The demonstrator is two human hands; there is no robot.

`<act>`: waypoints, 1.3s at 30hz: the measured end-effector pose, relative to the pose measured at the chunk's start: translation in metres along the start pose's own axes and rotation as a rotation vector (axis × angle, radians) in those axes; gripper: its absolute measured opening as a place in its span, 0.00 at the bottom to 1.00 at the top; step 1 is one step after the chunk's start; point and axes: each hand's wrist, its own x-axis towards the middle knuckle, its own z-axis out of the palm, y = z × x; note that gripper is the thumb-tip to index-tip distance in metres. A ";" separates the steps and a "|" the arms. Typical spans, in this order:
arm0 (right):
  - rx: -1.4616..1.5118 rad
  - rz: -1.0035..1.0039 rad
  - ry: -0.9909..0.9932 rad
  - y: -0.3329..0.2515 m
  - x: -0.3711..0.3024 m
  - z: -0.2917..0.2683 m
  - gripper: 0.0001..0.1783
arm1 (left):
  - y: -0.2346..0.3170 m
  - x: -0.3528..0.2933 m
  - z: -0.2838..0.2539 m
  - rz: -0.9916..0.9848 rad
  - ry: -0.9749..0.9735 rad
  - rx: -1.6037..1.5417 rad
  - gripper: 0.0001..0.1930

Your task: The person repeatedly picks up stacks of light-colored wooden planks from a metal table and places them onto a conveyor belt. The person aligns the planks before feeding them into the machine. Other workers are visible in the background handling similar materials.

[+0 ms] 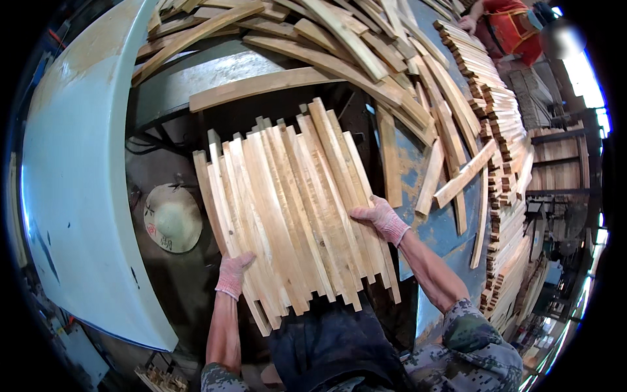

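A wide bundle of wooden strips [287, 209] lies side by side in front of me, their ends uneven. My left hand [233, 273], in a pale pink knit glove, presses against the bundle's left side near its lower end. On the opposite side my right hand [382, 219], gloved alike, grips the edge with its thumb lying over the top. The fingers of both hands are mostly hidden beneath or behind the wood. Between them the strips are squeezed together, above my dark apron [336, 346].
Loose wooden strips [346, 39] are heaped on a blue metal table [408, 173]. Stacked strips [506, 150] line its right side. A pale machine panel [85, 163] stands at left, a straw hat [173, 218] beside it. A co-worker in red [513, 32] is at far right.
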 end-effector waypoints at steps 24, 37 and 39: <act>-0.093 0.037 0.073 0.004 0.029 0.004 0.40 | -0.008 0.040 0.000 0.102 0.016 0.110 0.31; 0.039 0.032 -0.011 0.019 0.053 -0.008 0.32 | 0.025 0.025 0.022 -0.078 0.213 0.660 0.50; 0.031 0.061 -0.007 0.016 0.055 -0.008 0.33 | 0.025 0.026 0.020 -0.125 0.247 0.705 0.50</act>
